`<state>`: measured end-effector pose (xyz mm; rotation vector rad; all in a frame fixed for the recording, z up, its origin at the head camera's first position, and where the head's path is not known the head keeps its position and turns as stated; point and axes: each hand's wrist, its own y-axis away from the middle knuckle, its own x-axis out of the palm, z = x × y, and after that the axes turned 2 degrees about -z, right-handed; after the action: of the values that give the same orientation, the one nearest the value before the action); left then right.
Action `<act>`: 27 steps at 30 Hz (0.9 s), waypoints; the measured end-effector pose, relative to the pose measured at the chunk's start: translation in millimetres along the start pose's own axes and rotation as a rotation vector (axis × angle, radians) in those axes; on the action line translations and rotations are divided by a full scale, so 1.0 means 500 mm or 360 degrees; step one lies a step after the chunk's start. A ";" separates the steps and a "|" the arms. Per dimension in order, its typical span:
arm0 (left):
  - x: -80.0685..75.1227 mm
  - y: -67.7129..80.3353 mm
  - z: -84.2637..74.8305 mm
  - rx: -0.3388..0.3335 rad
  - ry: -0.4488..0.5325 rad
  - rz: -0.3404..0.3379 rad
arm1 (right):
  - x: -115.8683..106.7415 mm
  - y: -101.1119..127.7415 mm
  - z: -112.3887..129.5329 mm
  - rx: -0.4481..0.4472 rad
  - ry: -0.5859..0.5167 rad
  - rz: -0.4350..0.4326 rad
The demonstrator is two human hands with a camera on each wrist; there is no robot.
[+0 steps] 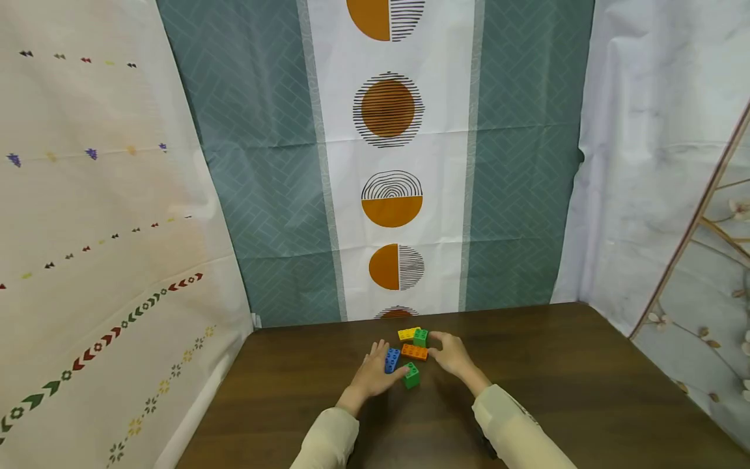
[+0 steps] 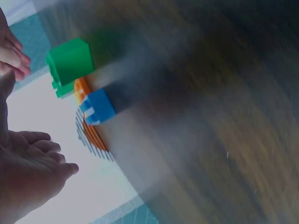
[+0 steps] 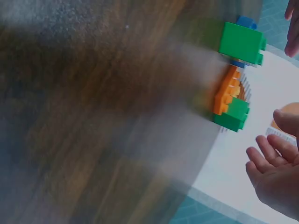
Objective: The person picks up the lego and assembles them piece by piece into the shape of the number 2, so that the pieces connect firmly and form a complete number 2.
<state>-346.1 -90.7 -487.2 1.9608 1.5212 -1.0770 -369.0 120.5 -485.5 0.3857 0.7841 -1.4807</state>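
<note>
1. Left hand (image 1: 374, 374), fingers and thumb apart: beside blue brick (image 1: 392, 360), front green brick (image 1: 413, 376).
2. Right hand (image 1: 454, 355), fingers and thumb apart: beside orange brick (image 1: 415, 352), rear green brick (image 1: 420, 337).
3. Worktop (image 1: 281, 391): all 5, yellow brick (image 1: 407, 335) at rear.

The blue block (image 1: 392, 359), orange block (image 1: 415, 352), yellow block (image 1: 407, 334) and two green blocks (image 1: 413, 378) were plain-coloured; the bench (image 1: 281, 397) was grained dark brown.

Curtained-off booth, printed cloths (image 1: 392, 153) around a wooden table (image 1: 556, 378).
</note>
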 end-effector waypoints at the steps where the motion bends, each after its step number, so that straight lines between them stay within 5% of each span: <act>1: 0.005 0.000 0.001 0.0002 0.0003 0.0009 | 0.004 -0.001 -0.002 0.0001 -0.0013 0.0008; 6: 0.029 -0.002 -0.002 0.0069 -0.0136 -0.0010 | 0.027 -0.008 -0.013 0.0009 -0.0041 0.0029; 13: 0.067 -0.010 -0.015 0.0164 -0.0313 -0.0108 | 0.059 -0.019 -0.020 -0.0024 0.0229 -0.0006; 27: 0.085 -0.023 -0.017 0.0074 -0.0304 -0.0186 | 0.097 -0.034 -0.033 0.0028 0.0342 0.0033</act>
<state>-350.4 -55.0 -514.3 1.7601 1.5338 -1.3188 -393.8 94.4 -525.5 0.5716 0.9344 -1.4430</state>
